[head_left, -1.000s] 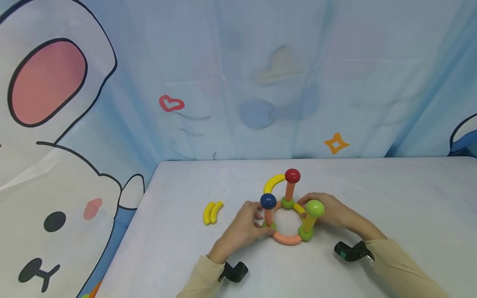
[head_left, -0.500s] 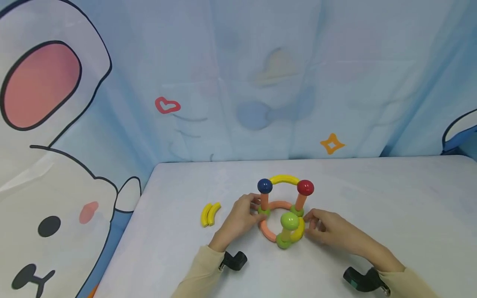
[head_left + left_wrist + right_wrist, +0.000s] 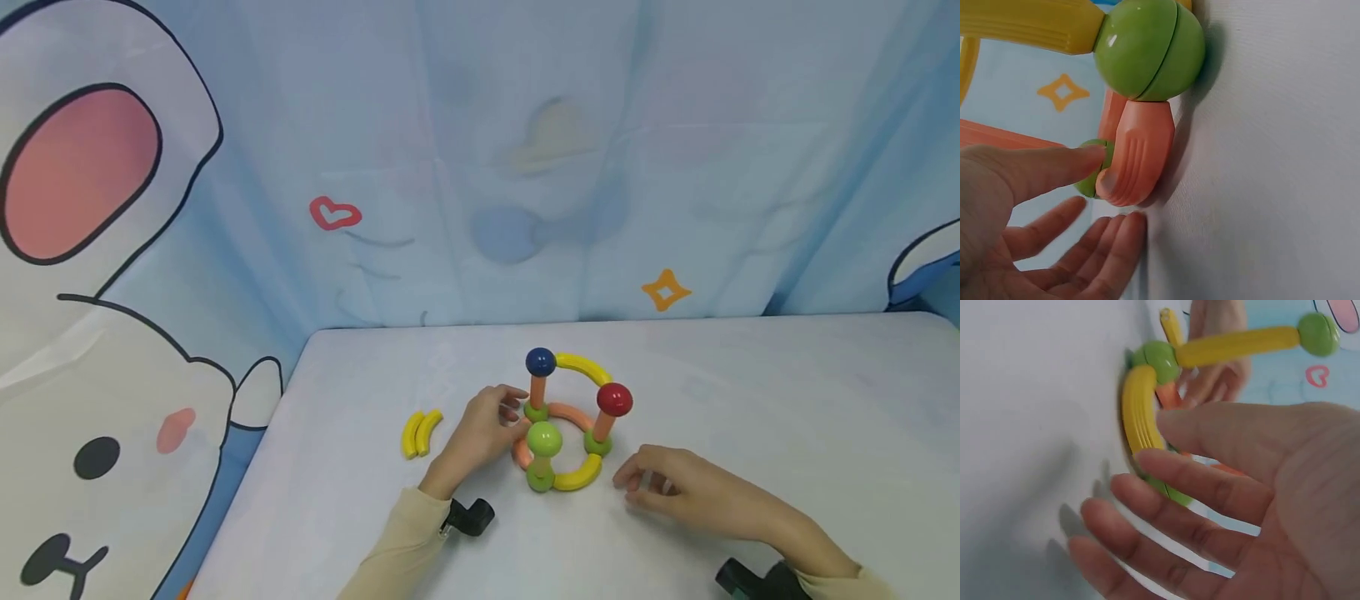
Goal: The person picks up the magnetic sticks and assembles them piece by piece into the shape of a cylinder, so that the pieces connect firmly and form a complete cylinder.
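A toy frame of rods and balls stands on the table. Its base ring joins orange curved rods (image 3: 572,415) and a yellow curved rod (image 3: 579,477) through green balls (image 3: 1150,50). Three uprights rise from it, topped by a blue ball (image 3: 540,362), a red ball (image 3: 614,400) and a light green ball (image 3: 544,439). Another yellow curved rod (image 3: 585,367) bridges the blue and red balls. My left hand (image 3: 483,429) is at the ring's left side, thumb against an orange rod, fingers loosely extended. My right hand (image 3: 693,492) is apart from the frame, fingers loosely bent around nothing.
Two loose yellow curved rods (image 3: 422,434) lie side by side on the white table (image 3: 360,533), left of my left hand. A blue printed curtain (image 3: 480,167) hangs behind the table's far edge. Each wrist carries a black camera (image 3: 472,517).
The frame has turned clockwise as seen from above: the light green ball has swung to the front left, the red to the right. My right hand has drawn away rightward and toward me.
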{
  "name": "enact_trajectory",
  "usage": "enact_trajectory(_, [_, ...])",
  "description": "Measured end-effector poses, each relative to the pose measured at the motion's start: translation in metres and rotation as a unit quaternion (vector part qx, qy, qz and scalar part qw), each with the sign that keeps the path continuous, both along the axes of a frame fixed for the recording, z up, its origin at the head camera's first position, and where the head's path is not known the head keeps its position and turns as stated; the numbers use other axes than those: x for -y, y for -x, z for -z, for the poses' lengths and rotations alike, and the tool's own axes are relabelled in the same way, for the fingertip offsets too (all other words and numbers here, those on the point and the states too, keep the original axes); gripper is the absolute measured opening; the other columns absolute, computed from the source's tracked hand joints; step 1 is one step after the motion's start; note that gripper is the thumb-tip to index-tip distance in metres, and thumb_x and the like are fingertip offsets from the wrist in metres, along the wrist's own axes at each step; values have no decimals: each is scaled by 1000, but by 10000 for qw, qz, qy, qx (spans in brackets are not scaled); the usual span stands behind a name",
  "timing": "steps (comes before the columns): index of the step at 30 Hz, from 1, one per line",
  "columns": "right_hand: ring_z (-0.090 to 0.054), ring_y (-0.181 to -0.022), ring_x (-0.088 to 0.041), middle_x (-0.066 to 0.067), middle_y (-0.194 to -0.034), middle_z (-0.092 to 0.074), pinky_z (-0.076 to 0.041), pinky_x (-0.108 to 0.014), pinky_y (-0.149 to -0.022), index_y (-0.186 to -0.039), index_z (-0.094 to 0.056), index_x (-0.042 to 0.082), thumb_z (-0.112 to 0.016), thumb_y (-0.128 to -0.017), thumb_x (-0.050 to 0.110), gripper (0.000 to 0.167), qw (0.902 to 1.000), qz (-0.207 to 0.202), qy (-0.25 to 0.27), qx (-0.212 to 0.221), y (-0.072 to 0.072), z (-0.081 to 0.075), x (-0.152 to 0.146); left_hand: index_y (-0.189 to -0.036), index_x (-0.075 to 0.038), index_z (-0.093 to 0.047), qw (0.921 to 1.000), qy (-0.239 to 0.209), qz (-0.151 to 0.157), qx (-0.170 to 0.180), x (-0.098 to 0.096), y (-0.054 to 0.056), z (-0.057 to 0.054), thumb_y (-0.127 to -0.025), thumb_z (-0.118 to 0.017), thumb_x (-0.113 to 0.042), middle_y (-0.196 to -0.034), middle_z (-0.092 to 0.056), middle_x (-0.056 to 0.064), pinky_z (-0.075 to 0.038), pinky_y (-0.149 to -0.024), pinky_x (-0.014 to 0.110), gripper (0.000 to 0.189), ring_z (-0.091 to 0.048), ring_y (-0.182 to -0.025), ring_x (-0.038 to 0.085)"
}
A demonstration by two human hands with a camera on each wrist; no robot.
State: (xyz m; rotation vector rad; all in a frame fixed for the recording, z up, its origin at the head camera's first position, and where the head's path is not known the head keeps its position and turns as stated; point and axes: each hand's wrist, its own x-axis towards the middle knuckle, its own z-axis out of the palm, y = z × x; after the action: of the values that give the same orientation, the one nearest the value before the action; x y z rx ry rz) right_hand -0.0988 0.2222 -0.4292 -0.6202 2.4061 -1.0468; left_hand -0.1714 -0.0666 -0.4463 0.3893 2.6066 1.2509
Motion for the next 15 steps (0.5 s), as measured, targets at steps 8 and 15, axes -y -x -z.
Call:
enact_trajectory(8, [-62, -84, -17, -7, -106, -66, -58, -27, -67, -125, -63, -6, -75, -96, 10, 36, 9971, 673, 292, -189, 21, 2, -7, -131, -1, -66, 9989, 189, -19, 419, 8, -11, -4, -92, -81, -15, -105, -64, 4, -53, -74, 26, 44, -59, -88, 14])
enact_trajectory(15, [-66, -104, -30, -17, -119, -64, -61, -34, -84, -129, -57, -8, -81, -88, 2, 48, 9918, 929, 793, -363, 34, 15, 7, -126, 2, -68, 9982, 93, -110, 587, 6, -17, -7, -90, -83, -11, -99, -64, 3, -52, -72, 25, 41, -58, -85, 12])
